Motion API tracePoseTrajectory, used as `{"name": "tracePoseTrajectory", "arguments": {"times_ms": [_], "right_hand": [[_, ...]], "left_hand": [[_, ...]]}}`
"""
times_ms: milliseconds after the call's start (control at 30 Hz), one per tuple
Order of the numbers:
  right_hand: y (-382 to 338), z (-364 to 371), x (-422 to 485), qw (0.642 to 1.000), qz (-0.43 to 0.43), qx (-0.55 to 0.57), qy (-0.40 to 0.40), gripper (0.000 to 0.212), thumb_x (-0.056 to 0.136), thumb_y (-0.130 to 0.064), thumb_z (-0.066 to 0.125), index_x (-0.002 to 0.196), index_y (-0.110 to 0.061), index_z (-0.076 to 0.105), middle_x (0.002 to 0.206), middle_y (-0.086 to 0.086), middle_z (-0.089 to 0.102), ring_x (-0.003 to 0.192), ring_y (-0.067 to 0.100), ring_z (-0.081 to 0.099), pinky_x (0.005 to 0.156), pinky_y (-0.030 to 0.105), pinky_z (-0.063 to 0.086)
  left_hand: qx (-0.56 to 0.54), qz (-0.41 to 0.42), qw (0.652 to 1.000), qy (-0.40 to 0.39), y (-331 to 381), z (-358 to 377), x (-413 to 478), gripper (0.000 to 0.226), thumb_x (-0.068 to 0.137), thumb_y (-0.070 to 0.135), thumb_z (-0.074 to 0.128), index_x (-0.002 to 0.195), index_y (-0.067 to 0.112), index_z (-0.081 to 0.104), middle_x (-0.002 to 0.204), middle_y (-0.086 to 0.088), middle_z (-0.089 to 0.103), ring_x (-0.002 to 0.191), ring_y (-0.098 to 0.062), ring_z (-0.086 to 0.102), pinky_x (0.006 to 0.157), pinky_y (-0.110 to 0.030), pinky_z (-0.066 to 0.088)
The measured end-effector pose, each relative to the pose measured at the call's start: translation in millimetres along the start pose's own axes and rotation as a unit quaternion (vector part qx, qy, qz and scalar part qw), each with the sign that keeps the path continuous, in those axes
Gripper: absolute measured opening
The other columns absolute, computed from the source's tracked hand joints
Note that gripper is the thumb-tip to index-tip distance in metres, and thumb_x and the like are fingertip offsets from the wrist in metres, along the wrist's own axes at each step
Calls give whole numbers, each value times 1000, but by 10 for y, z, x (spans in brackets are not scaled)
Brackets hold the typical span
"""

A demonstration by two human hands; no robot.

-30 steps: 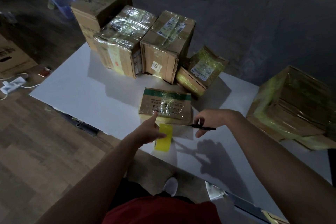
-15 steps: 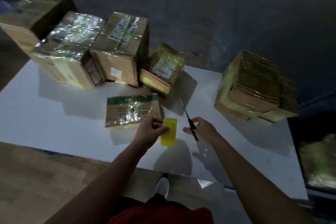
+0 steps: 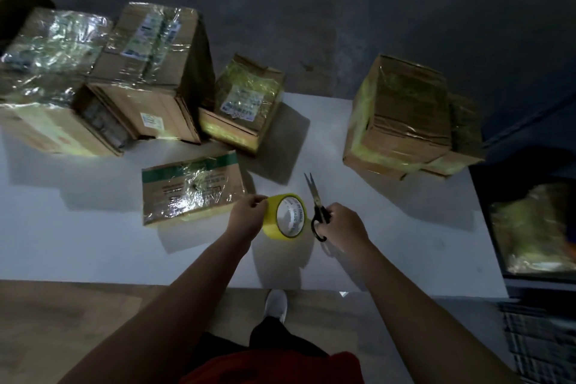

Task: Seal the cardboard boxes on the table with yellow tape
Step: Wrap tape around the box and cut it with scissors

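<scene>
Leftmost wrapped box [image 3: 46, 72] cut off by left edge. Label [image 3: 243, 101] print unreadable (too small, glare). Tape roll [image 3: 288, 217] rim partly behind left hand [image 3: 247, 218]. Scissors [image 3: 318, 206] handles mostly hidden inside right hand [image 3: 343, 224]. Wrapped bundle [image 3: 536, 227] at right edge blurred and cropped.

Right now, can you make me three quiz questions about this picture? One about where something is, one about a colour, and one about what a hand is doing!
1. Where is the box with the green stripe?
A. On the floor
B. On the table, just left of the tape roll
C. On top of another box

2. What colour is the tape roll?
A. Yellow
B. Red
C. Blue

3. What is the right hand doing?
A. Lying flat on the table
B. Lifting a box
C. Holding scissors

Answers:
1 B, it lies flat on the white table beside the roll that the left hand grips.
2 A, its outside is bright yellow.
3 C, its fingers curl round the black handles, blades pointing away.
</scene>
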State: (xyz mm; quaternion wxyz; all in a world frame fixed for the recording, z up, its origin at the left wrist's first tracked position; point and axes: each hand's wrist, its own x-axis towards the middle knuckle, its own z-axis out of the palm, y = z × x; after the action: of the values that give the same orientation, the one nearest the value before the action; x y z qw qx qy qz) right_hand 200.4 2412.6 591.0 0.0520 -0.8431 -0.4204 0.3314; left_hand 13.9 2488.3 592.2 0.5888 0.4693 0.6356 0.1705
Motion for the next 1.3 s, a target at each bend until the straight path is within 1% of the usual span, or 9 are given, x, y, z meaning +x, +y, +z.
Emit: {"name": "tracePoseTrajectory", "arguments": {"times_ms": [133,300,400,533,633,767,1000,1200,1300], "right_hand": [[-83,-6,-28,989,-5,-143,36,26,90,-33,58,107,-14,55,102,7,65,96,30,63,69,29,41],[-185,129,-62,971,8,-237,41,24,100,-28,44,116,-15,56,119,6,60,113,26,54,84,33,43],[-188,167,-80,977,0,-214,24,25,100,-23,46,120,-10,55,124,10,50,112,27,54,85,32,46],[-289,96,-135,978,-22,-200,48,25,100,-16,41,120,-8,53,124,12,52,111,28,56,86,34,46],[-470,25,-157,976,-54,-192,86,26,98,-15,40,120,-8,52,123,12,54,111,30,58,86,35,47],[-846,60,-178,970,-127,-157,133,27,94,-13,42,115,-7,57,118,12,59,108,30,60,81,34,49],[-1555,361,-239,978,-168,-66,104,25,96,-17,43,109,-6,60,112,17,62,105,33,59,80,33,45],[-1744,559,-93,985,-126,-45,105,30,98,-21,42,116,1,54,117,22,56,106,35,56,86,40,45],[-1753,637,-19,993,-82,-34,83,36,98,-29,47,119,0,55,118,22,55,107,36,55,88,41,45]], "left_hand": [[41,-2,999,15,-118,43,-105,44,82,36,55,79,-8,61,68,-14,54,67,-22,52,61,-35,42],[88,-16,996,16,-183,96,-120,40,81,18,66,117,4,58,105,-13,64,94,-28,62,81,-40,55],[108,0,994,26,-126,111,-128,41,81,12,63,121,3,58,110,-13,64,100,-28,60,89,-41,52],[182,66,981,-6,4,144,-184,24,83,9,54,104,2,64,100,-15,65,100,-35,60,77,-35,47],[237,102,966,20,133,74,-237,36,88,10,51,122,3,59,122,-17,62,115,-34,55,91,-36,43],[243,179,950,76,238,-238,-223,21,88,11,52,102,10,67,107,-10,68,99,-29,62,78,-32,46],[364,216,899,112,-33,-1120,-33,13,89,19,62,99,15,68,107,-4,67,99,-25,61,69,-32,43],[479,359,799,61,-296,-1365,78,21,83,17,69,101,8,64,101,-13,62,94,-31,62,60,-33,45],[526,349,775,39,-284,-1335,135,39,85,18,67,120,5,56,117,-14,57,106,-29,55,72,-35,49]]}}
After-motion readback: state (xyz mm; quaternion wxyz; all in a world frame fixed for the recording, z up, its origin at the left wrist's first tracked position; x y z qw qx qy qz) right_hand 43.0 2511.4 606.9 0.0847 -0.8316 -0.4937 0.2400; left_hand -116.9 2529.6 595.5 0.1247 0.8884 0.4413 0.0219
